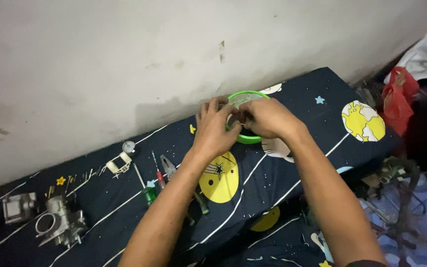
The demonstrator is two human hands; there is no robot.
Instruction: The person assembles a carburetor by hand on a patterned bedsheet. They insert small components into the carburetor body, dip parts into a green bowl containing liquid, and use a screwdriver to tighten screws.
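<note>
My left hand point(215, 129) and my right hand point(268, 118) meet over a round green-rimmed container point(247, 97) that stands near the wall on a dark blue cloth with planet prints point(253, 178). The fingertips of both hands pinch something small between them above the container. What it is stays hidden by the fingers. The container's far rim shows above my hands and its near rim point(249, 139) below them.
To the left on the cloth lie a green-handled screwdriver point(145, 188), a red-handled screwdriver point(157, 170), pliers point(169, 167), a small white part point(118, 163), and a metal carburettor body point(61, 222). A red bag point(399, 96) and tangled clutter point(396, 183) sit at the right.
</note>
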